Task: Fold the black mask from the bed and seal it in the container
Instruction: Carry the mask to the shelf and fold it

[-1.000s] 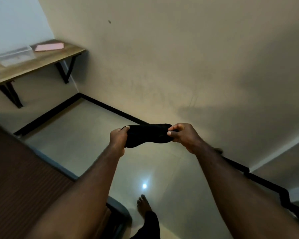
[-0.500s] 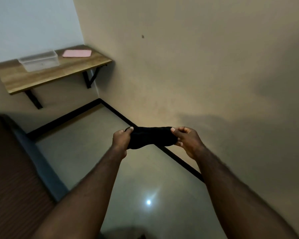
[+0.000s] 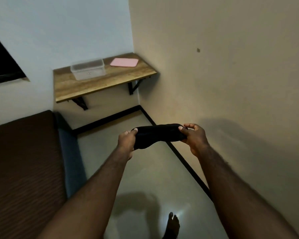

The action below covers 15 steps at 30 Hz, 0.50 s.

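We hold the mask (image 3: 158, 135) stretched between our left hand (image 3: 127, 141) and right hand (image 3: 194, 138), each pinching an end to fold it, the container (image 3: 88, 69) well beyond on the desk (image 3: 100, 83).

The black mask (image 3: 158, 135) is stretched level in mid-air, a soft dark band sagging at its left end. At eleven o'clock from it, well apart, the clear, lidless container (image 3: 88, 69) stands upright, its pink lid (image 3: 124, 62) flat just beside at three o'clock.
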{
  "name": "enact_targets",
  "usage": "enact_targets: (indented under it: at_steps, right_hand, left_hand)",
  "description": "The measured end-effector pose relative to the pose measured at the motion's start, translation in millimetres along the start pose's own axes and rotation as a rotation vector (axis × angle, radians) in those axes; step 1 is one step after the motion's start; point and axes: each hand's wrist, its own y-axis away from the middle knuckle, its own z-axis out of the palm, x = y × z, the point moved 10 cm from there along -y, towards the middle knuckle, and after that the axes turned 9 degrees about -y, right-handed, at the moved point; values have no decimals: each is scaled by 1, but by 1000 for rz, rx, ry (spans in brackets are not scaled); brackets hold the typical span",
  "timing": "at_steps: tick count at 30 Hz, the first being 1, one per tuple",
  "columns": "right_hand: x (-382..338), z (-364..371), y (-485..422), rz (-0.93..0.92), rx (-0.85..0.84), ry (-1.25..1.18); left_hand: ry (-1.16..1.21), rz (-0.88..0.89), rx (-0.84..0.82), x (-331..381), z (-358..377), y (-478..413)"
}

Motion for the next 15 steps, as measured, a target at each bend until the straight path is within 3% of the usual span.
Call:
enact_targets:
  at_steps: [8, 15]
  right_hand:
    - [-27, 118, -117, 93, -144, -26]
    - [-23, 234, -188, 135, -258, 43]
  left_hand:
    - [-117, 144, 246, 92, -33, -89]
    - [-12, 124, 291, 122, -70, -172]
